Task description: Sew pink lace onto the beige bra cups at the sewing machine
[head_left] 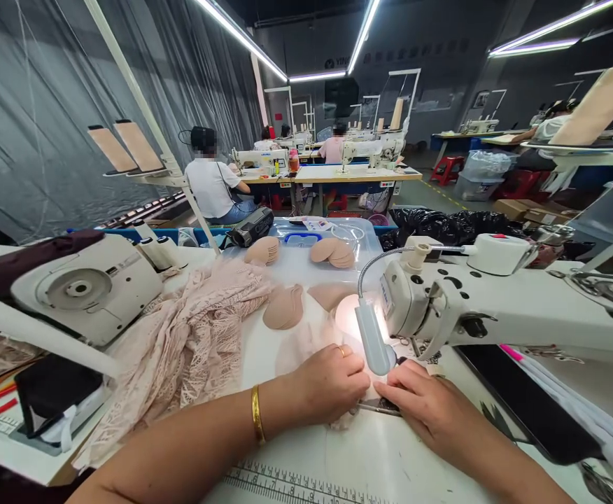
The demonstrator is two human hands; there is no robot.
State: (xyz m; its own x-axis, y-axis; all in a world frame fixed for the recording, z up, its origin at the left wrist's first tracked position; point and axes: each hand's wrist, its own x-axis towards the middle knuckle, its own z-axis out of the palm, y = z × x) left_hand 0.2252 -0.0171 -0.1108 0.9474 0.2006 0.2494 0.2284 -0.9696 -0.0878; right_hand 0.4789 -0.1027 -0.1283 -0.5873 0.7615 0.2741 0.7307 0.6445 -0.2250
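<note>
Sheer fabric [311, 339]: on the desk [401, 455], bunched beside and beyond the left hand [332, 385], reaching the lit area by the sewing machine [500, 301].
Long axis: cannot be told; the folds and lamp obscure the outline.
Nearer hand: left, against the main spread; the right hand [432, 406] lies on the machine side.
Left grip: fingers curled, thumb and forefinger together, pinching the fabric.
Right grip: forefinger extended toward the left fingertips; whether it pinches or only presses cannot be told.
Lamp [374, 343]: just beyond the gap between the hands.
</note>
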